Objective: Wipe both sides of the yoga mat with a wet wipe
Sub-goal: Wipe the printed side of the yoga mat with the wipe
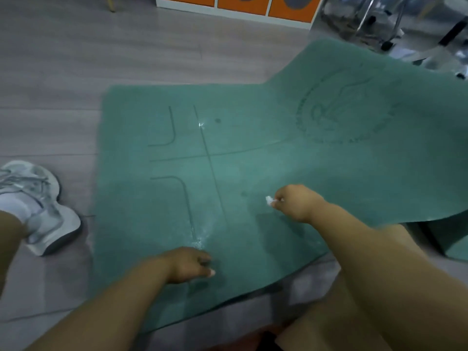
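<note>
1. Mat (253, 160), green with printed lines and a round emblem, lay spread on the grey floor (63, 84); its far right part was lifted and bent, and wet streaks shone along the centre line.
2. Wipe (269, 200), a small white wad, was pinched in the right hand (293, 202), whose curled fingers pressed it against the mat's near middle.
3. Left hand (188, 264) rested on the mat's near edge, fingers loosely bent, grasping nothing.
4. Shoe (38, 206), a white-grey sneaker, stood on the floor left of the mat.
5. Cabinet (240, 3) with orange panels stood behind.
</note>
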